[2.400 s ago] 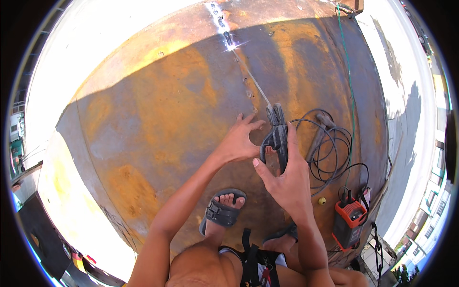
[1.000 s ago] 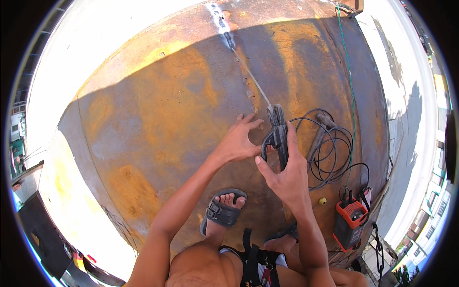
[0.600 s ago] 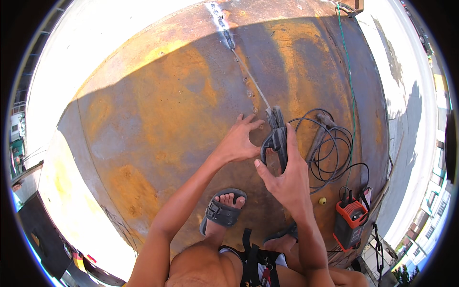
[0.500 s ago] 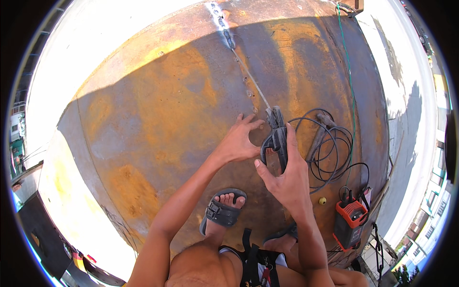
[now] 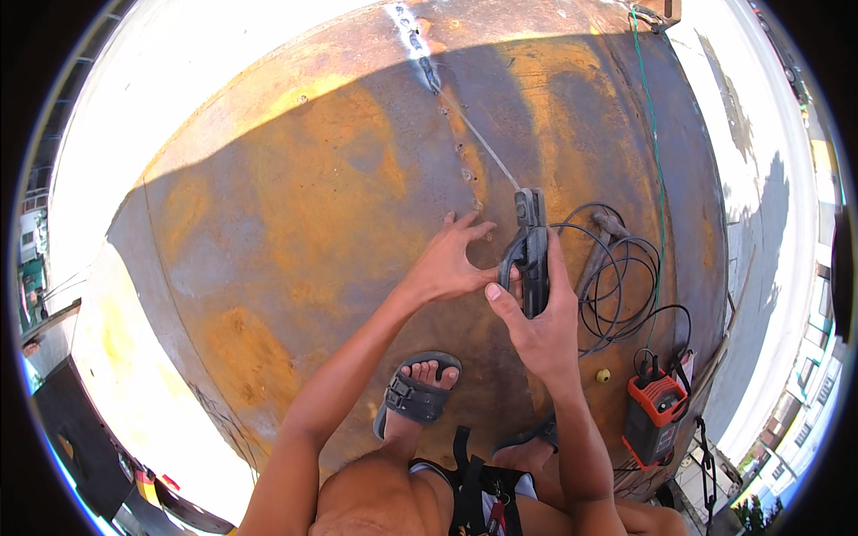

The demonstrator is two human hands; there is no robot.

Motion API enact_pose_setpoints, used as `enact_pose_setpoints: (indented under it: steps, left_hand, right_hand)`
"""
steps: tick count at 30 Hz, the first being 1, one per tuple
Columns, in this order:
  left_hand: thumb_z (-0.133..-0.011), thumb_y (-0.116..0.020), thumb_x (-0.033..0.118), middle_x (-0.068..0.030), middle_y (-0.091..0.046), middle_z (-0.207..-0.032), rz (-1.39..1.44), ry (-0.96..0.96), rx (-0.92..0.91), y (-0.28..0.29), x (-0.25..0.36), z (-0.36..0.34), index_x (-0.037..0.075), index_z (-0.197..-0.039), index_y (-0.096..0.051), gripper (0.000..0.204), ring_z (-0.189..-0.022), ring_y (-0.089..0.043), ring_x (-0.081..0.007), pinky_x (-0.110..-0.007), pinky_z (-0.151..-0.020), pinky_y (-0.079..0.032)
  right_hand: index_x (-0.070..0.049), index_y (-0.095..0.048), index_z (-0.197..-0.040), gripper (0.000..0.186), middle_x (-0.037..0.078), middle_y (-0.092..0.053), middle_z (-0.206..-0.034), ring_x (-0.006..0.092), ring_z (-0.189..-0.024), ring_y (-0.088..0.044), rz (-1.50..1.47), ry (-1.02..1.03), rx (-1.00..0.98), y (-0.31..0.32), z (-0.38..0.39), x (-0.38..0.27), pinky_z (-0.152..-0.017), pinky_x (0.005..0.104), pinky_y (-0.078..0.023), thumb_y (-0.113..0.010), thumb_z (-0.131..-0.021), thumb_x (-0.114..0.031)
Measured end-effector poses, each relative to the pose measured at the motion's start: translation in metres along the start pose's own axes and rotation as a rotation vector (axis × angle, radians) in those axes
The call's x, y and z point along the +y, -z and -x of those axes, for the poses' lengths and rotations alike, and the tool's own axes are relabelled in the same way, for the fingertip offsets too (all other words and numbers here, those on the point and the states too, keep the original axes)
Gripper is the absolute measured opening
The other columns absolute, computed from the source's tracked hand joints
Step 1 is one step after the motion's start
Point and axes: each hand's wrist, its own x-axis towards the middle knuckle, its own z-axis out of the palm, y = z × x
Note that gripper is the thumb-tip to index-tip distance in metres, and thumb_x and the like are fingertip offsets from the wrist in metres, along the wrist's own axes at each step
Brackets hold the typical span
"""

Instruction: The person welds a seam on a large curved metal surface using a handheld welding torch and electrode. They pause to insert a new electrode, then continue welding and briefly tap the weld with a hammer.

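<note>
Right hand (image 5: pixel 536 326) clamped round dark electrode holder (image 5: pixel 531 250), thin straight rod (image 5: pixel 483 143) running up the weld seam (image 5: pixel 420 49). Left hand (image 5: pixel 447 263) spread flat on rusty, mottled orange-brown curved steel plate (image 5: pixel 295 205). Coiled black cable (image 5: pixel 621 277) and boxy orange welder (image 5: pixel 654 413) beside.

Right hand (image 5: pixel 534 326) grips electrode holder (image 5: pixel 531 250) — rusty tank (image 5: pixel 304 205) beneath.
</note>
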Motion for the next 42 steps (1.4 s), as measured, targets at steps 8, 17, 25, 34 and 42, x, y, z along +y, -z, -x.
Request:
enact_pose_setpoints:
  steps: [8, 17, 25, 34, 42]
  left_hand:
    - [-0.075, -0.089, 0.052, -0.0307, -0.038, -0.173, 0.020, -0.004, 0.009, 0.001, 0.006, 0.002, 0.005, -0.152, -0.063, 0.094, -0.161, -0.025, -0.0601, -0.065, -0.129, -0.031]
    - [-0.070, -0.094, 0.051, -0.0268, -0.037, -0.175, -0.026, 0.026, -0.016, -0.001, 0.002, 0.002, 0.011, -0.156, -0.061, 0.101, -0.163, -0.024, -0.0556, -0.063, -0.131, -0.029]
    - [-0.071, -0.092, 0.038, -0.0266, -0.040, -0.173, -0.031, 0.032, -0.031, 0.003, 0.009, 0.005, 0.009, -0.155, -0.061, 0.094, -0.163, -0.024, -0.0567, -0.063, -0.131, -0.031]
    - [-0.070, -0.094, 0.043, -0.0258, -0.040, -0.174, -0.017, 0.037, -0.009, 0.003, 0.009, 0.006, 0.007, -0.152, -0.064, 0.094, -0.163, -0.024, -0.0566, -0.062, -0.131, -0.031]
    - [-0.069, -0.094, 0.049, -0.0273, -0.040, -0.173, -0.016, 0.019, 0.002, -0.001, 0.007, 0.004, 0.003, -0.147, -0.066, 0.095, -0.161, -0.025, -0.0586, -0.063, -0.131, -0.030]
  right_hand:
    - [0.002, -0.032, -0.169, 0.098, 0.005, -0.072, -0.105, 0.0073, -0.078, -0.062, 0.056, -0.010, -0.019, 0.003, -0.002, 0.005, -0.064, 0.0234, -0.050, -0.088, -0.093, -0.024]
    - [0.004, -0.031, -0.168, 0.099, 0.011, -0.078, -0.107, 0.0106, -0.072, -0.065, 0.135, -0.010, -0.022, 0.002, 0.002, 0.000, -0.063, 0.0268, -0.051, -0.088, -0.092, -0.023]
    - [0.006, -0.030, -0.168, 0.101, 0.014, -0.077, -0.109, 0.0138, -0.073, -0.067, 0.188, -0.039, -0.044, 0.004, 0.004, -0.009, -0.061, 0.0286, -0.052, -0.088, -0.091, -0.024]
    - [0.006, -0.030, -0.168, 0.102, 0.018, -0.077, -0.115, 0.0235, -0.087, -0.075, 0.295, -0.026, -0.076, 0.006, 0.004, -0.012, -0.073, 0.0362, -0.059, -0.087, -0.090, -0.022]
    - [-0.003, -0.029, -0.172, 0.106, 0.019, -0.075, -0.120, 0.0369, -0.107, -0.077, 0.486, 0.224, -0.039, 0.009, 0.002, 0.010, -0.088, 0.0481, -0.062, -0.088, -0.085, -0.019]
